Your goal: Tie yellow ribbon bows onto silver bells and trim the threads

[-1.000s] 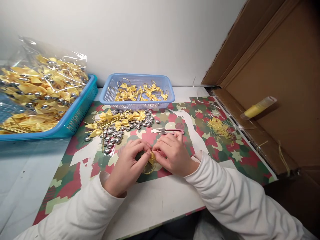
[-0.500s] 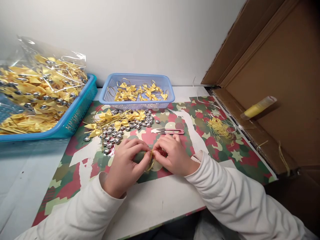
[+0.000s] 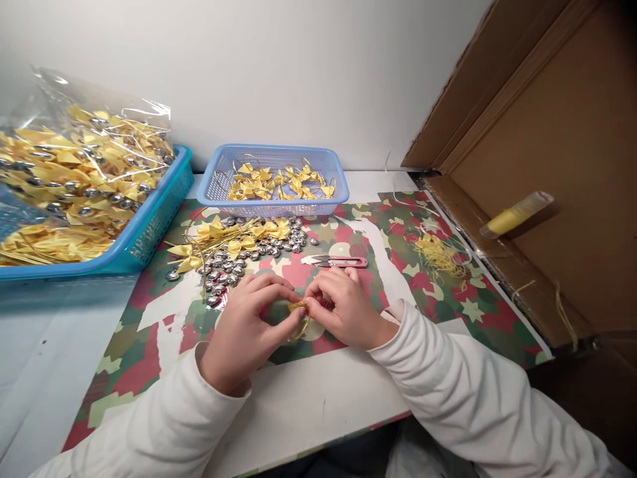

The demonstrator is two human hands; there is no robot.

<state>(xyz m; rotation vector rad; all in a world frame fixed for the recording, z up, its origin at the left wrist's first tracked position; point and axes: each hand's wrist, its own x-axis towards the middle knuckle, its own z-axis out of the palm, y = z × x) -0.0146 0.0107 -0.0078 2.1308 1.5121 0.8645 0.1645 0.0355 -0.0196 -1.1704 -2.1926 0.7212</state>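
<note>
Between my fingertips is a small looped gold cord [image 3: 301, 326], with a yellow bit at its top, perhaps part of a ribbon bow. My left hand [image 3: 251, 325] pinches it from the left with thumb and index finger. From the right, my right hand [image 3: 343, 307] pinches at the same spot; the fingers partly hide what it grips. Just beyond my hands lie pink-handled thread snips [image 3: 336, 261]. Silver beads [image 3: 219, 279] are spread past my left hand, among yellow ribbon bows [image 3: 241, 247] with gold cords.
A blue basket [image 3: 273, 210] of corded bows stands at the back. At the left, a larger blue basket [image 3: 164, 219] holds a clear bag [image 3: 99, 149] of bows and beads. Yellow thread scraps [image 3: 440, 255] lie right, near a cardboard wall [image 3: 557, 146] with a yellow thread tube [image 3: 515, 216].
My left fingertips have parted slightly from my right ones, and more yellow shows at the top of the loop. Both hands otherwise stay in the same place.
</note>
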